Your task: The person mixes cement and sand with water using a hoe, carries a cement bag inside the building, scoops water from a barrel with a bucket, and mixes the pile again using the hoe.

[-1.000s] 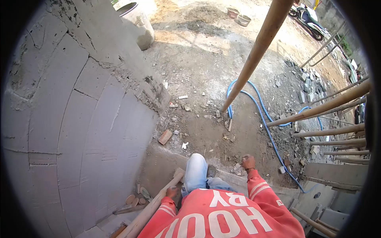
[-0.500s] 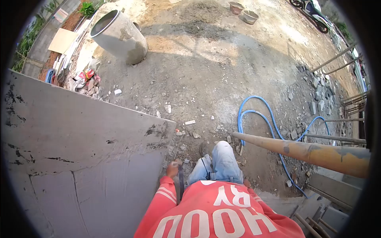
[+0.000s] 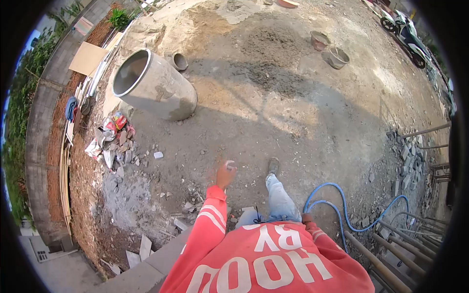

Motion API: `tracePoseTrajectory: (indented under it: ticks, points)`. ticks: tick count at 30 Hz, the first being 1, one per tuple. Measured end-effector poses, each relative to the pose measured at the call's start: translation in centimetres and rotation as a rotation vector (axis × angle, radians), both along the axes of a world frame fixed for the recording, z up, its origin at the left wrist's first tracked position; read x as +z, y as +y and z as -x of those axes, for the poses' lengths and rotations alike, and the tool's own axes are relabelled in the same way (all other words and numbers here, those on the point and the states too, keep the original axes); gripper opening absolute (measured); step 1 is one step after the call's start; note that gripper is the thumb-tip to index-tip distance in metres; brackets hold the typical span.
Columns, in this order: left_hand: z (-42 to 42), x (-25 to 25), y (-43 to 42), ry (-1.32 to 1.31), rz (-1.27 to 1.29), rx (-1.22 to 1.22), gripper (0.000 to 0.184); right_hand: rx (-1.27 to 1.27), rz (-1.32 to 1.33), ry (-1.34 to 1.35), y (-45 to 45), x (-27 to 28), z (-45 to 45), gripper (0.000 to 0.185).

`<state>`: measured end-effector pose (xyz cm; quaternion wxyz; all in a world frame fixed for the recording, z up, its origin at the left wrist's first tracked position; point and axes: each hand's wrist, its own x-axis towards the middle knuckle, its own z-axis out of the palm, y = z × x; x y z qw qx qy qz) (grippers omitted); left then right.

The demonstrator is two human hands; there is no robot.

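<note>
My left hand (image 3: pixel 226 174) hangs forward of the red sleeve, over the dirt ground (image 3: pixel 244 136). Its fingers are curled in, with a small pale patch at their tips; what they hold, if anything, I cannot make out. Only a small part of my right hand (image 3: pixel 307 218) shows beside the right hip, near the blue hose (image 3: pixel 344 205). The sleeve and body hide its fingers. One shoe (image 3: pixel 273 166) is stretched forward on the ground.
A large concrete pipe (image 3: pixel 163 93) stands ahead left. Rubble and torn bags (image 3: pixel 115 134) lie left. Two buckets (image 3: pixel 338 57) sit by wet mortar (image 3: pixel 273 53). On the right are grey blocks (image 3: pixel 408 166), poles (image 3: pixel 400 254) and a parked motorbike (image 3: pixel 410 39).
I have stepped forward, past the grey wall panel on the left and the thick pole on the right. My left hand has swung ahead; the dark strip seen beside it is out of sight.
</note>
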<state>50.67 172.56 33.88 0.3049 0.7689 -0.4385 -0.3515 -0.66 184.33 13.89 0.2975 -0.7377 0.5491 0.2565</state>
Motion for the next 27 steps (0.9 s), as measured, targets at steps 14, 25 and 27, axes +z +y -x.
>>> tracePoseTrajectory:
  ticks: [14, 25, 27]
  points:
    - [-7.5, -8.0, 8.5, 0.147, -0.897, 0.541, 0.037, -0.725, 0.058, -0.786, -63.1, 11.6, -33.4, 0.012]
    - [-46.4, 10.1, -47.3, 0.082, 0.056, 0.532, 0.033, -0.132, 0.03, -0.375, -75.7, 4.9, -47.7, 0.021]
    - [-53.2, 16.1, -55.6, -0.171, 0.204, 0.609, 0.032, -0.288, 0.06, -0.395, -81.5, 8.8, -55.3, 0.02]
